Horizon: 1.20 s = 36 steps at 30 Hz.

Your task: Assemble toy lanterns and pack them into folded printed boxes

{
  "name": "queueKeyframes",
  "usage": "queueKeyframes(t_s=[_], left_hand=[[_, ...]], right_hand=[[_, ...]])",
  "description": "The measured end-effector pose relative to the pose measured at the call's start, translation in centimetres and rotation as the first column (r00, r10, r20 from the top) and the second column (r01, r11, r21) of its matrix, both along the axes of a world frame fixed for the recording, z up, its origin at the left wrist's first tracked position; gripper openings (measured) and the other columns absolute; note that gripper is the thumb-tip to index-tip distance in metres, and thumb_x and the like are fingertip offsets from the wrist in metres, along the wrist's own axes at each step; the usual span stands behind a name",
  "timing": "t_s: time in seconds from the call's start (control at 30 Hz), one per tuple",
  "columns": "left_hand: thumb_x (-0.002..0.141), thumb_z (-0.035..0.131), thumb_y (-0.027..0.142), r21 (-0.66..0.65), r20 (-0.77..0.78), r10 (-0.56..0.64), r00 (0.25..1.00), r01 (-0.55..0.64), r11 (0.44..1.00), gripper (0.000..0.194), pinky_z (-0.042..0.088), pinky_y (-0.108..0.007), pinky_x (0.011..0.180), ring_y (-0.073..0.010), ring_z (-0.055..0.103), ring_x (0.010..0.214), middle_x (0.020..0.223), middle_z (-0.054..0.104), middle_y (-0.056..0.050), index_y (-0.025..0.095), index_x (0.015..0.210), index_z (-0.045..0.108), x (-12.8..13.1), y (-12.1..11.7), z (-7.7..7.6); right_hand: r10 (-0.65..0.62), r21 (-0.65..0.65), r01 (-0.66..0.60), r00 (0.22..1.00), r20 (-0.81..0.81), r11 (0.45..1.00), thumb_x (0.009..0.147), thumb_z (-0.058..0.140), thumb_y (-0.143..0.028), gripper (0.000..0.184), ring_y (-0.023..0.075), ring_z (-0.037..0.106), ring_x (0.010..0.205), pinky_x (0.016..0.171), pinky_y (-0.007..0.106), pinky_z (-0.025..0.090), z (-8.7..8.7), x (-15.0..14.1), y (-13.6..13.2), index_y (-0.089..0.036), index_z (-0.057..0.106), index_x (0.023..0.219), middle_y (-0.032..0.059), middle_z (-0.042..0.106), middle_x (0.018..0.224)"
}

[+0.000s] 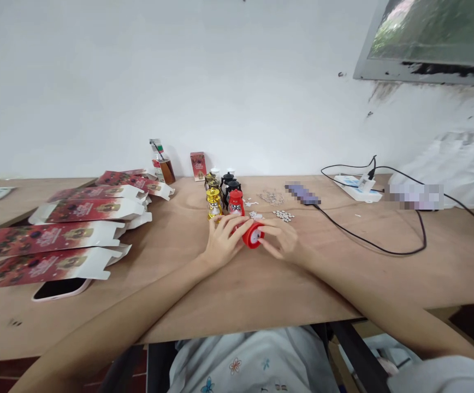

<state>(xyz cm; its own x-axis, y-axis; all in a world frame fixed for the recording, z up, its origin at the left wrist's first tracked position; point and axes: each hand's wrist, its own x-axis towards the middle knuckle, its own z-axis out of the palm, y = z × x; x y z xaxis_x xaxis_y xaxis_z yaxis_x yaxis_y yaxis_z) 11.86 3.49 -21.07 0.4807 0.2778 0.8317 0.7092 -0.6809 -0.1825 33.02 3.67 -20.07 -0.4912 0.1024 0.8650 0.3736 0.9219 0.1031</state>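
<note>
A small red lantern (253,236) is tipped on its side just above the table, its round base with a pale disc turned toward me. My left hand (226,238) is closed around its body. With thumb and fingers at the base, my right hand (281,239) grips the rim area; any small part between the fingertips is too small to make out. Just beyond my hands stand another red lantern (236,202), a gold lantern (213,203) and several black and bronze lanterns (228,183). Small silvery discs (283,215) lie in a pile beyond my right hand.
Flattened red printed boxes (83,210) cover the left side, over a phone (61,288). A bottle (164,168) and a small red box (198,166) stand near the wall. On the right are a cabled phone (303,194), a power strip (357,188) and white plastic bags (458,164).
</note>
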Motion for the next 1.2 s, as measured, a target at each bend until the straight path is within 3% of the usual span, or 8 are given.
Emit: queueKeyframes(t_s=[0.2,0.53,0.87,1.0,1.2], left_hand=[[0.088,0.052,0.014,0.128,-0.047,-0.029,0.998,0.035,0.991,0.038,0.029,-0.047,0.102,-0.0198,0.056,0.113,0.116,0.064,-0.006,0.035,0.12,0.053,-0.5,0.6,0.0],[0.087,0.051,0.016,0.111,-0.027,0.061,0.998,-0.058,0.992,0.041,0.028,-0.043,0.097,-0.02,0.059,0.107,0.109,0.068,-0.006,0.027,0.126,0.045,-0.4,0.2,0.0],[0.088,0.051,0.017,0.142,-0.029,0.09,0.996,-0.085,0.986,0.031,0.029,-0.042,0.091,-0.0212,0.06,0.1,0.105,0.069,-0.008,0.019,0.118,0.052,0.0,-0.1,0.5],[0.088,0.052,0.018,0.097,-0.042,0.099,0.994,-0.095,0.991,0.029,0.028,-0.042,0.092,-0.0209,0.06,0.099,0.108,0.069,-0.008,0.02,0.117,0.055,0.0,-0.1,0.4],[0.088,0.051,0.015,0.157,-0.044,0.078,0.996,-0.07,0.985,0.027,0.028,-0.042,0.091,-0.02,0.06,0.099,0.106,0.07,-0.007,0.019,0.114,0.056,0.1,-0.1,0.4]], right_hand=[[-0.1,0.27,0.052,0.98,0.17,0.962,0.084,0.055,-0.014,0.039,0.0185,0.066,0.097,0.082,0.034,0.057,0.0,0.5,0.9,-0.021,0.05,0.123,0.0096,0.068,0.107],[-0.136,0.212,0.098,0.976,0.171,0.972,0.085,0.05,-0.013,0.037,0.0189,0.064,0.102,0.084,0.034,0.056,-0.5,0.5,1.3,-0.02,0.054,0.122,0.0115,0.067,0.11],[-0.22,0.373,0.143,0.96,0.173,0.917,0.085,0.049,-0.011,0.028,0.0191,0.066,0.095,0.08,0.035,0.057,-0.3,0.5,1.6,-0.018,0.06,0.109,0.0108,0.069,0.104],[-0.22,0.399,0.149,0.966,0.139,0.905,0.081,0.054,-0.011,0.026,0.0208,0.067,0.092,0.076,0.035,0.057,-0.1,0.1,1.4,-0.013,0.058,0.107,0.0141,0.07,0.099],[-0.242,0.411,0.175,0.963,0.118,0.895,0.082,0.058,-0.016,0.019,0.0197,0.067,0.084,0.072,0.032,0.056,0.3,-0.1,1.0,-0.014,0.058,0.101,0.0137,0.07,0.094]])
